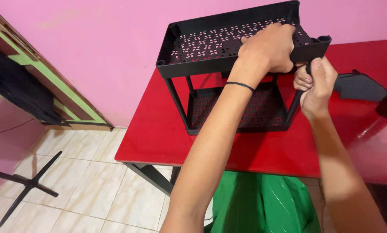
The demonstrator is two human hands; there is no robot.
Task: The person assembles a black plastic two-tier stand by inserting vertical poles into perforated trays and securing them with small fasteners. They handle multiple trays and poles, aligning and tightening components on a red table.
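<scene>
A black plastic two-tier rack stands on the red table (159, 133). Its upper perforated tray (202, 47) rests on thin black posts above the lower tray (228, 112). My left hand (267, 47) presses down on the near right part of the upper tray, fingers curled over its rim. My right hand (316, 84) is wrapped around the near right corner post (293, 108), just under the tray's corner socket. A thin black band circles my left wrist.
A dark flat plastic piece (361, 86) lies on the table at right. A pink wall stands behind. A green-framed panel (38, 82) leans at left. A black cross-shaped stand (25, 185) lies on the tiled floor. Green fabric (262, 203) is below the table edge.
</scene>
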